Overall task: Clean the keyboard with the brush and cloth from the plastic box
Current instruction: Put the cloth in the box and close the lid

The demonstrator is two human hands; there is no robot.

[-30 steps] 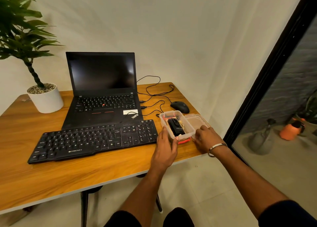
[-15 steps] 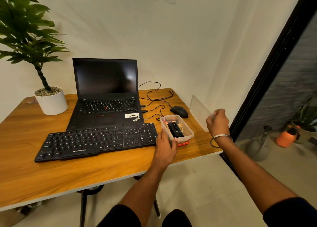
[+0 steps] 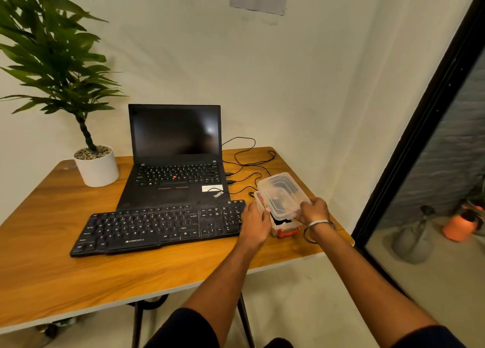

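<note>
A black keyboard (image 3: 157, 224) lies along the front of the wooden table (image 3: 52, 269). At its right end stands a small clear plastic box (image 3: 284, 225) with a red latch and dark items inside; I cannot make out the brush or the cloth. My left hand (image 3: 256, 224) grips the box's left side. My right hand (image 3: 313, 209) holds the clear lid (image 3: 282, 194) by its near right corner, tilted just above the box and covering most of its opening.
An open black laptop (image 3: 175, 164) stands behind the keyboard, and black cables (image 3: 246, 161) trail to its right. A potted plant (image 3: 97, 167) is at the back left. The table's right edge is near the box, with a dark-framed glass door (image 3: 420, 137) beyond.
My right hand picked the lid up from the table beside the box, swung it out to the right, and now holds it over the box. My left hand stayed on the box.
</note>
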